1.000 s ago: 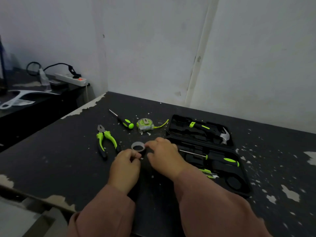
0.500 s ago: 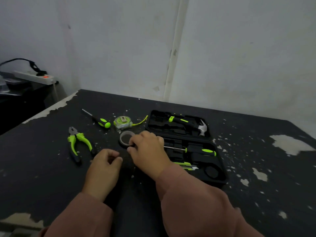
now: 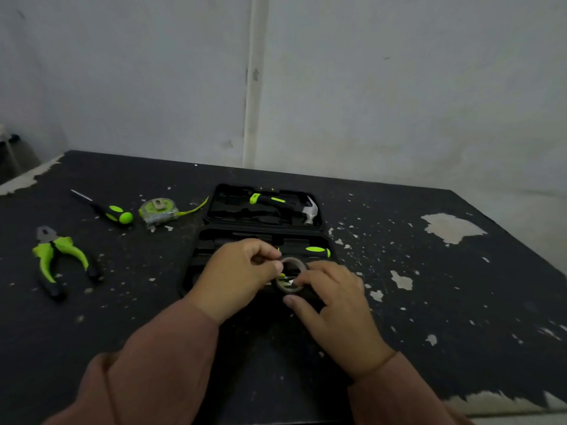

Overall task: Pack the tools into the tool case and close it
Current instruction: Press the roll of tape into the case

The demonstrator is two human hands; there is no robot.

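A black tool case (image 3: 214, 210) lies open in the middle of the dark table. A hammer (image 3: 285, 204) rests in its far half and a green-handled screwdriver (image 3: 317, 250) in its near half. Both my hands hold a grey roll of tape (image 3: 291, 288) over the near half: my left hand (image 3: 236, 274) pinches its left side, my right hand (image 3: 334, 305) grips its right side. Left of the case lie a tape measure (image 3: 158, 211), a second screwdriver (image 3: 109, 210) and green pliers (image 3: 58, 262).
The table top (image 3: 429, 286) is black with chipped patches of pale paint. A white wall rises right behind it. The table's right edge runs diagonally at the far right.
The roll of tape has moved from the table left of the case to over the case's near half. My left hand has joined my right on it. The view has swung left.
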